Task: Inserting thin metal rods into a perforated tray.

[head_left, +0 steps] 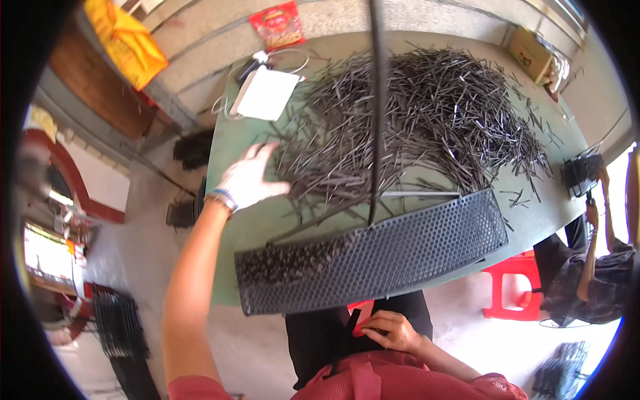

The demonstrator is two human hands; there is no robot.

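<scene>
My left hand (pixel 251 179), in a white glove with a band at the wrist, reaches over the green table with its thumb and fingers spread. It is at the left edge of a large heap of thin black strips (pixel 460 100) and holds nothing. My right hand (pixel 393 331) is low over my lap, fingers curled together. A short black piece (pixel 354 321) shows beside its fingertips; whether it is gripped is unclear. Between my hands and the heap, a long black perforated panel (pixel 413 247) lies along the table's near edge. Its left part looks rough, as if its holes are filled.
A dark upright rod (pixel 377 113) stands before the heap. A white box with cables (pixel 268 92) and a red packet (pixel 278 25) are at the back left, a cardboard box (pixel 531 55) at the back right. Right of me are a red stool (pixel 513 287) and another person's arms (pixel 592 233).
</scene>
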